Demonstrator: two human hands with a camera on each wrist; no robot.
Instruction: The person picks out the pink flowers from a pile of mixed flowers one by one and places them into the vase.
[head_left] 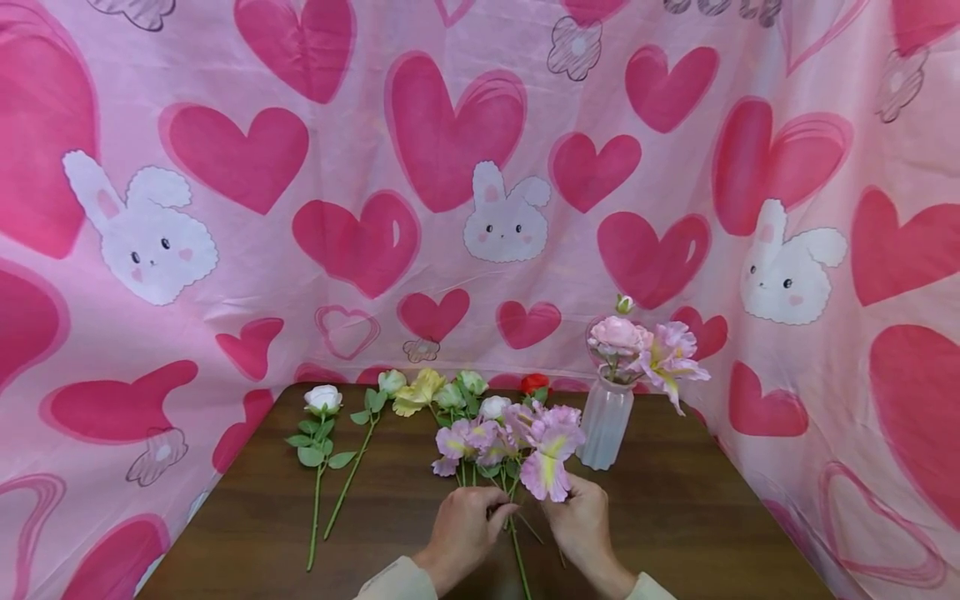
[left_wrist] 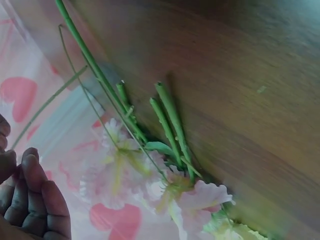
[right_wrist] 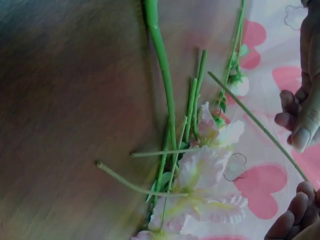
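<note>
**Right Hand (head_left: 583, 518) Pinched Thin Green Stem (right_wrist: 255, 122) Over Dark Wood-Grain Tabletop (head_left: 240, 517)**

A person in cream sleeves (head_left: 397, 583) held the slender stem between the fingertips of the right hand, its bare end slanting back toward the person. The left hand (head_left: 467, 529), just beside, had its fingers loosely bent and thumb extended, with nothing seen in its grasp. A ruffled lavender-pink bloom with a yellow centre (head_left: 549, 457) showed just in front of the right hand; whether it grew from the pinched stem could not be told.

Beyond the left hand, more ruffled lavender-pink blooms (head_left: 467, 440) lay on the tabletop, near a ruffled yellow bloom (head_left: 420, 392) and a red bloom (head_left: 535, 383). To the right stood a frosted, translucent vase (head_left: 604, 429), upright, bearing a round pale-pink bloom (head_left: 618, 335), a ruffled lavender bloom (head_left: 670, 358) and a small greenish-white bud (head_left: 624, 304). Well to the left lay a leafy white rose (head_left: 324, 398) beside a pale-green rose (head_left: 392, 382). A pink fabric backdrop printed with hearts and white rabbits (head_left: 360, 150) enclosed the scene.
</note>
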